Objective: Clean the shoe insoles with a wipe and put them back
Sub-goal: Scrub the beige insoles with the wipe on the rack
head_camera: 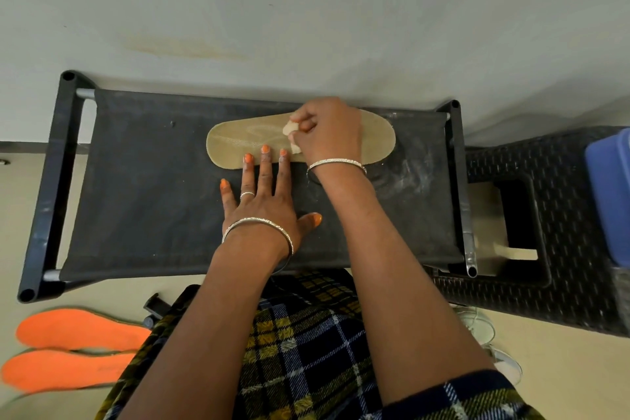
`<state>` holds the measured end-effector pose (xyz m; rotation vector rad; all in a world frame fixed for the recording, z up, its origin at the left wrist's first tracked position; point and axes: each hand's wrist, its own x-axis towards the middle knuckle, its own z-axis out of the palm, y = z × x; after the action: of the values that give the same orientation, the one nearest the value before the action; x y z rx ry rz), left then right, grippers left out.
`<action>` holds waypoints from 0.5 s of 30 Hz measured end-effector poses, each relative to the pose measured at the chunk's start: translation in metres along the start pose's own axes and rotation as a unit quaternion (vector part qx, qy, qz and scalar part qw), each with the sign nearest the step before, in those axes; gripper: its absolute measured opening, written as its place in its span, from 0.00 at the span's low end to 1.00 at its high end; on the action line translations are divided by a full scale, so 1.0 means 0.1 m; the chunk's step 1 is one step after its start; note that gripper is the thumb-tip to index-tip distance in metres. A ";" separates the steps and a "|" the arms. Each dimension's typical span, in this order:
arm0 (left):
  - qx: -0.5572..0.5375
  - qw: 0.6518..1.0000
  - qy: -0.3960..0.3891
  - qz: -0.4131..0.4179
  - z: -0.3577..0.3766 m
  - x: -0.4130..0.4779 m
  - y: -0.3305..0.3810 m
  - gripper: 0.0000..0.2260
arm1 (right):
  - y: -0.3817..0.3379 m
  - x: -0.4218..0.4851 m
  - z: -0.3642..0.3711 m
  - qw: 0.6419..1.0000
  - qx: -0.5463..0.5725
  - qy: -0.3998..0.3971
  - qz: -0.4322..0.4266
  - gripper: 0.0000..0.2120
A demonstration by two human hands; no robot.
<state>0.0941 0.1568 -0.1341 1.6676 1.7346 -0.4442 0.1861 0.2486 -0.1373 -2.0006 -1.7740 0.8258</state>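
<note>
Plaid lap (pixel 306 351) foremost, the left hand (pixel 262 194) lies flat, pinning a tan insole (pixel 235 143), while the right hand (pixel 329 133) just beside it clutches a wipe (pixel 289 128), apparently mid-clean, with the end left of both hands likely next.

one head-worn wide-angle view, steeply downward (nearly overhead), close above the black fabric bench (pixel 153 198)

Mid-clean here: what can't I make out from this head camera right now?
Head view:
- Wipe: mostly buried in the right hand and its grip; how dirty, unknowable.
- Tan insole: middle covered by the right hand, near edge by the left hand.
- Orange insoles: right ends hidden by plaid clothing.
- Pale shoes: mostly behind the right forearm.
- Blue thing: cut off by right edge.
</note>
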 end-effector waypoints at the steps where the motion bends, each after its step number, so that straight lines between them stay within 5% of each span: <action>1: 0.000 1.000 0.000 0.000 0.00 0.00 0.00 0.44 | 0.00 0.00 0.02 1.000 0.001 0.002 -0.007 0.08; 8: -0.005 1.000 -0.002 0.002 -0.02 -0.02 -0.01 0.44 | 0.21 0.09 -0.28 0.988 -0.071 0.092 0.105 0.04; 15: -0.002 1.000 -0.006 0.000 -0.02 -0.01 -0.01 0.43 | 0.01 0.02 -0.04 0.999 -0.045 0.005 -0.010 0.03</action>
<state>0.0922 0.1574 -0.1323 1.6583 1.7248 -0.4498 0.1898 0.2511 -0.1356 -2.0356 -1.8526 0.7422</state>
